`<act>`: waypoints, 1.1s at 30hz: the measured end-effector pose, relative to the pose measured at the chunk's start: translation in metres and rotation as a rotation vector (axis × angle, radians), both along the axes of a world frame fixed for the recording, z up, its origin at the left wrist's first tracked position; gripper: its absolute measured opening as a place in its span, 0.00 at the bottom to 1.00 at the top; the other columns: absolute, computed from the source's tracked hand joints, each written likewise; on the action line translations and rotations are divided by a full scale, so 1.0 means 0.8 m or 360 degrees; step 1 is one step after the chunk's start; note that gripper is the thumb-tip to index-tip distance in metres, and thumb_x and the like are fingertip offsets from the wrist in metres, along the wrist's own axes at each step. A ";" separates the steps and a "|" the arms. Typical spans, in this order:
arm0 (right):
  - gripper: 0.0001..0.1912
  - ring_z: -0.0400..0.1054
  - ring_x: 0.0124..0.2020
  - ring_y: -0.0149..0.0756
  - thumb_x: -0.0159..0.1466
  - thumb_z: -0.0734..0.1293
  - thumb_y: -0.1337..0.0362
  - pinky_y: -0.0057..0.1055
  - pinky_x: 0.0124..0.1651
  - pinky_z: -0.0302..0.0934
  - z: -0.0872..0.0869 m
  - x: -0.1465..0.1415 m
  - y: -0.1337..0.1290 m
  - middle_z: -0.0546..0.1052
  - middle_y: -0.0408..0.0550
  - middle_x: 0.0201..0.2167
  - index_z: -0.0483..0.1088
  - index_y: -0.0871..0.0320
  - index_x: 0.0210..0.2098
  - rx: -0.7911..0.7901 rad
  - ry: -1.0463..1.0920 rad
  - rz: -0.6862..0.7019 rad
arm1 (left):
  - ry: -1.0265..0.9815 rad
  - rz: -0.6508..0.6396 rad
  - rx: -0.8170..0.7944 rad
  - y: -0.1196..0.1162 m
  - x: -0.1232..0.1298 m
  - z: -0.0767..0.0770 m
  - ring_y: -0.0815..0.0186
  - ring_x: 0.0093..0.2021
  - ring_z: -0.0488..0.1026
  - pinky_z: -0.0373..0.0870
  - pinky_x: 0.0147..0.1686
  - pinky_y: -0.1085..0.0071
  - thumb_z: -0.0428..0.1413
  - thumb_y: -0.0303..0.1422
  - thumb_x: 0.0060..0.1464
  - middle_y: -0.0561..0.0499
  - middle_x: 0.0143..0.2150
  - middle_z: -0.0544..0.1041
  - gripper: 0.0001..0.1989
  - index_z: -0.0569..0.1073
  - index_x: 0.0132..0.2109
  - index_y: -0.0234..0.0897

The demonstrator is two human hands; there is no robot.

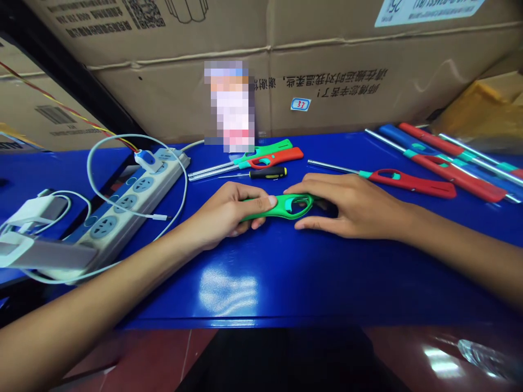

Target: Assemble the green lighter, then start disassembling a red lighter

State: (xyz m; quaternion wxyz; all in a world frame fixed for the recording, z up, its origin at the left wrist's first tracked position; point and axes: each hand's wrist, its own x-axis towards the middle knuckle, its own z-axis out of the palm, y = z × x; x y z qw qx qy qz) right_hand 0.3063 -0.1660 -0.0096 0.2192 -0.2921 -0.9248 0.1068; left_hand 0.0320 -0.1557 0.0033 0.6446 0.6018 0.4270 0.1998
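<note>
Above the blue table, my left hand (pixel 241 209) is closed round one end of a green lighter handle (pixel 281 207), its thumb lying on top. My right hand (pixel 347 207) is at the handle's other end, thumb and fingers apart around the trigger loop; its palm side is hidden. Behind them lie a black and yellow screwdriver (pixel 267 173), a green lighter (pixel 281 146) and a red lighter (pixel 286 155) with metal tubes pointing left. Another red lighter (pixel 412 182) lies beyond my right hand.
A white power strip (pixel 134 204) with cables and chargers stands at the left. More red and blue lighters (pixel 457 163) lie at the far right. A blurred upright object (pixel 235 111) leans on a large cardboard box (pixel 175 87). The blue table (pixel 294 283) ends in front.
</note>
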 end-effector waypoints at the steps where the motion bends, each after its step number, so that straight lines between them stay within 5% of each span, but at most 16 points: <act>1: 0.21 0.79 0.44 0.42 0.74 0.71 0.50 0.35 0.46 0.69 0.000 -0.001 0.000 0.82 0.51 0.49 0.74 0.56 0.59 -0.0012 0.0030 0.0003 | 0.0005 -0.0003 0.0011 0.000 0.000 -0.001 0.80 0.14 0.55 0.43 0.13 0.80 0.69 0.41 0.57 0.55 0.23 0.72 0.16 0.76 0.33 0.33; 10: 0.18 0.80 0.44 0.43 0.76 0.69 0.54 0.36 0.46 0.72 -0.007 -0.002 -0.004 0.83 0.53 0.49 0.74 0.58 0.59 0.0145 0.0069 0.0032 | 0.0036 -0.0121 0.0079 -0.002 -0.001 0.000 0.79 0.15 0.58 0.49 0.12 0.80 0.65 0.45 0.64 0.51 0.30 0.78 0.18 0.77 0.37 0.32; 16: 0.19 0.81 0.47 0.44 0.75 0.69 0.54 0.37 0.49 0.72 -0.013 0.000 -0.002 0.84 0.52 0.51 0.74 0.58 0.59 0.0158 0.0061 0.0010 | -0.0039 -0.0184 0.0247 0.000 -0.002 -0.005 0.79 0.18 0.61 0.57 0.16 0.82 0.69 0.34 0.60 0.58 0.29 0.73 0.15 0.77 0.50 0.35; 20: 0.19 0.82 0.46 0.44 0.76 0.69 0.52 0.37 0.48 0.72 -0.014 0.000 -0.002 0.85 0.51 0.50 0.74 0.57 0.60 0.0189 0.0008 -0.0016 | 0.0158 -0.0192 0.0625 -0.003 -0.003 -0.009 0.73 0.23 0.71 0.68 0.23 0.77 0.66 0.36 0.63 0.56 0.30 0.78 0.13 0.78 0.52 0.35; 25: 0.21 0.82 0.50 0.46 0.76 0.68 0.51 0.39 0.52 0.74 -0.015 -0.001 -0.003 0.85 0.52 0.53 0.74 0.55 0.61 0.0138 -0.0007 -0.0018 | 0.0392 -0.0190 0.1439 -0.006 -0.007 -0.014 0.61 0.46 0.83 0.76 0.49 0.68 0.67 0.39 0.63 0.48 0.49 0.87 0.15 0.83 0.53 0.38; 33: 0.23 0.80 0.56 0.48 0.77 0.67 0.52 0.42 0.59 0.73 -0.018 0.001 0.004 0.83 0.55 0.57 0.73 0.57 0.65 0.0111 0.0019 0.0059 | 0.0484 -0.0322 0.1634 -0.002 -0.011 -0.019 0.63 0.42 0.83 0.72 0.42 0.70 0.61 0.43 0.70 0.48 0.47 0.86 0.17 0.82 0.57 0.38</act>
